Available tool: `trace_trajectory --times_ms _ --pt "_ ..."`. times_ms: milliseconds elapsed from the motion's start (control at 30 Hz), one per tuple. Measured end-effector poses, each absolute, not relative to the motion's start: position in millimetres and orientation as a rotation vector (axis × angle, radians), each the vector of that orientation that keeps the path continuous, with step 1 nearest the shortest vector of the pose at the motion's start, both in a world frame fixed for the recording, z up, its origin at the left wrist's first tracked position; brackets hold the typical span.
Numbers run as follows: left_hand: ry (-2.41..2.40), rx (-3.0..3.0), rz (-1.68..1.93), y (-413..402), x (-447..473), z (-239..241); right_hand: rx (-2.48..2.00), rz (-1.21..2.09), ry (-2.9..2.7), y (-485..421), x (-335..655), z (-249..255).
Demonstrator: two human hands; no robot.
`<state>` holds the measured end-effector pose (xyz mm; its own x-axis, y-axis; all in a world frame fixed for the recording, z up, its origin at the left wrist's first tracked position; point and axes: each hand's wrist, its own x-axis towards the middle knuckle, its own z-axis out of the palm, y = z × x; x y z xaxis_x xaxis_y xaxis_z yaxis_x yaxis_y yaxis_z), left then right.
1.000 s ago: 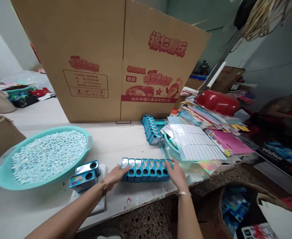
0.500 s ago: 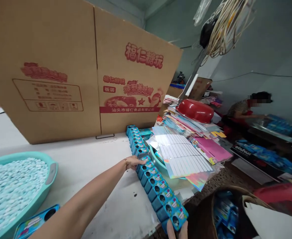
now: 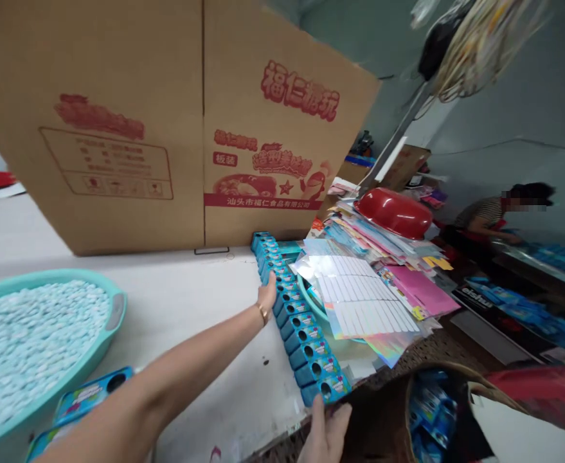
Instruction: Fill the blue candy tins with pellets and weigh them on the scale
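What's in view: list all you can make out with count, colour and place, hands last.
Table: 1, white, centre and left
Cardboard box: 1, brown with red print, back
Left basin: 1, turquoise, left
Pellets: many, pale blue, in left basin
Row of small boxes: 1, blue, table's right side
Loose small boxes: 2, blue, by left forearm
Lined sheet: 1, whitish, right
Second basin: 1, turquoise, under lined sheet
Paper stack: 1, multicoloured, right
Red basin: 1, red, atop paper stack
Pink sheet: 1, pink, right
Packs: several, blue, in lower-right carton
Cables: 1 bundle, beige, upper right
Co-worker: 1, striped top, far right
Hands: 2; left beside the row, right at its near end
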<state>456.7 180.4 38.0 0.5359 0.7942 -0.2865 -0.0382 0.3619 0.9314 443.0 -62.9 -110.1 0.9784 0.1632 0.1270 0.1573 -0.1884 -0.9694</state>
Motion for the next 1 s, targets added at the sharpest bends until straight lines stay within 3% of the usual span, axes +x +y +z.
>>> trace_trajectory --times_ms 167,233,300,400,533,700,1000 --pt "0.806 1.040 0.788 208 366 131 -1.701 -0.186 -0.317 -80 425 -71" --pt "0.615 1.315 0.941 199 291 162 -1.648 -0.143 -0.405 -74 409 -54" --pt "0.734 1.523 1.100 170 208 173 -1.611 0.023 -0.473 -61 388 -44" --pt "1.063 1.718 1.293 115 102 141 -1.571 0.414 -0.572 -31 348 -42" --pt "1.374 1.893 1.064 74 35 56 -1.405 0.822 -0.725 14 292 -47" --pt "1.245 1.984 0.944 61 43 -13 -1.238 1.031 -0.764 54 238 -47" --pt "1.091 1.533 1.102 62 74 -55 -1.149 1.243 -0.727 57 201 -56"
